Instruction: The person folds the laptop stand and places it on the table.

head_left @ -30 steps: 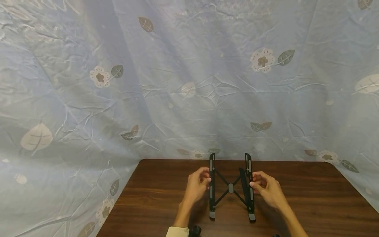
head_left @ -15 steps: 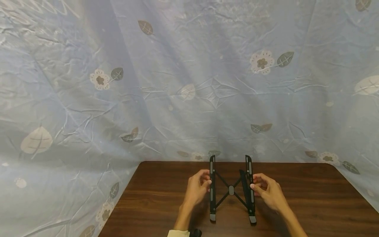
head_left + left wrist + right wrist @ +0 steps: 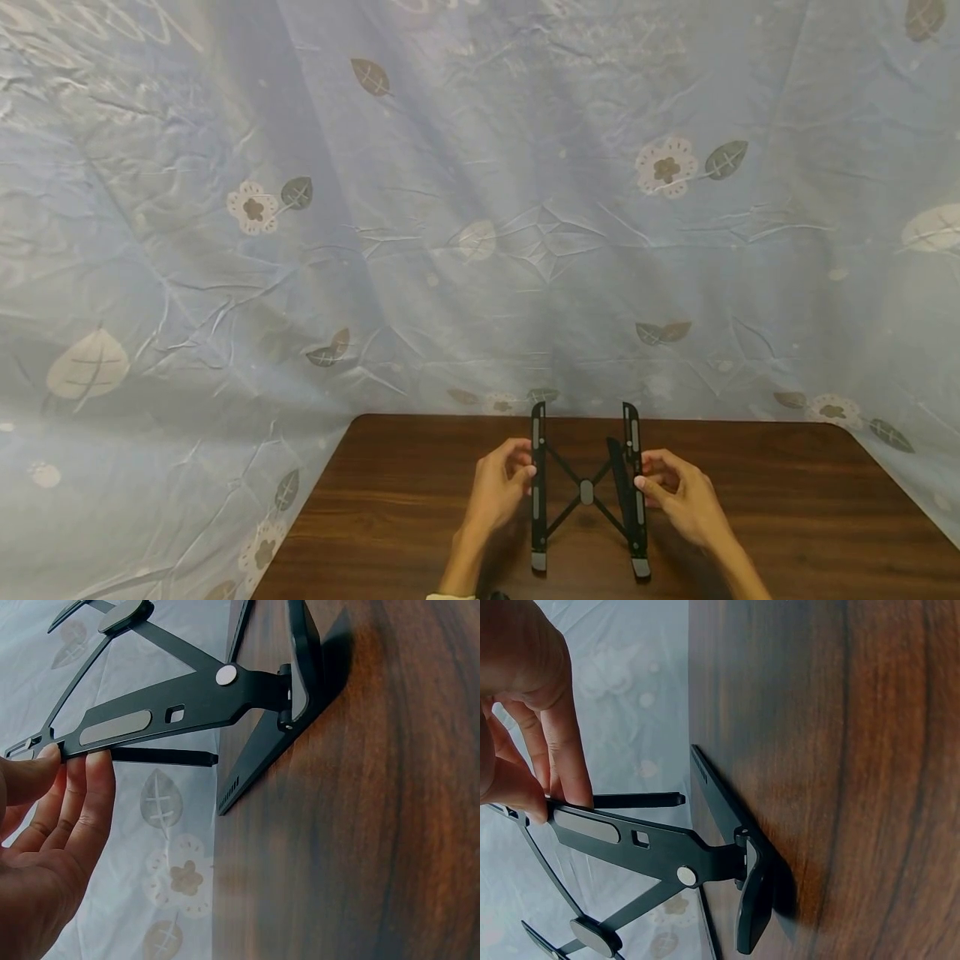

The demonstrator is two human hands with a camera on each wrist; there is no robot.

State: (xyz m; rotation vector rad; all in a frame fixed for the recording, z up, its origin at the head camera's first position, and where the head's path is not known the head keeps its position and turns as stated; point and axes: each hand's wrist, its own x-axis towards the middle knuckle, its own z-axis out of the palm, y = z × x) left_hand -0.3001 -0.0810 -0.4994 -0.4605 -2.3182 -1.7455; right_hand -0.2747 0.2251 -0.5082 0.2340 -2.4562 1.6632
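Note:
A black folding laptop stand with grey pads and an X-shaped brace rises from the brown table in front of me. My left hand pinches its left rail between thumb and fingers. On the opposite side, the right hand pinches the right rail the same way. In the left wrist view, the thumb lies on the upper face of the rail and the fingertips meet its edge. The right wrist view shows fingers at the other rail, near a hinged front lip.
The wood-grain table extends to both sides of the stand. Behind and to the left hangs a pale grey-blue sheet printed with leaves and flowers, meeting the table's back edge.
The whole scene, stand and hands included, sits slightly lower in the head view. Both hands keep the same hold, and the stand's shape looks unchanged.

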